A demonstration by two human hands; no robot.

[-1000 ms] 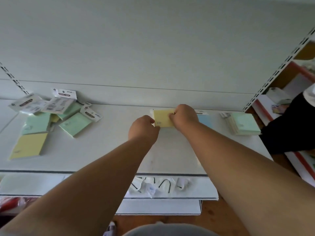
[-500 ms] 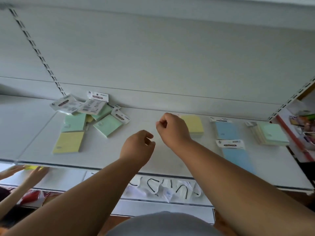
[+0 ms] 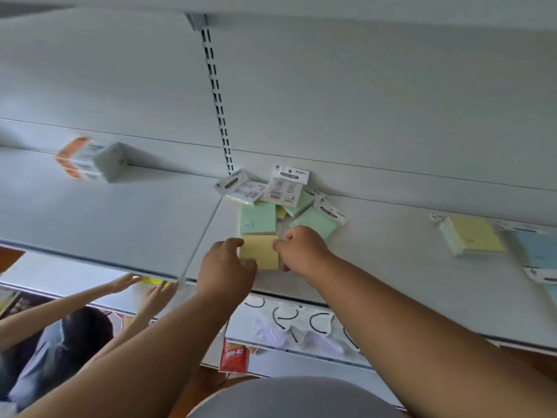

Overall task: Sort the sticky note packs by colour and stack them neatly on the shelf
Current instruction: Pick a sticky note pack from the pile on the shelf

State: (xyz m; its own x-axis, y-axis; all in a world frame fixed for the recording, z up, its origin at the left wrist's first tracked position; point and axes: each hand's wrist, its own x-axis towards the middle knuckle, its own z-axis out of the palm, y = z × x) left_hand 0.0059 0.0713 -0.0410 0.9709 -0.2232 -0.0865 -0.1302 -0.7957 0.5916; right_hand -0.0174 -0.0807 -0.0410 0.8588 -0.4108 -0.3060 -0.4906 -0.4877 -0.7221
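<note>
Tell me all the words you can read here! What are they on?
"STICKY NOTE": white header card in the pack pile, only just legible.
Other cards, barcode label: print too small.
Red packet below: blurred.
Box at left: blurred.

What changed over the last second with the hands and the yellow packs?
Both hands let go of a yellow pack, set down on the yellow stack at the right, then moved left. Now the left hand and right hand take hold of the loose yellow pack before the unsorted pile. The pile stayed put.
</note>
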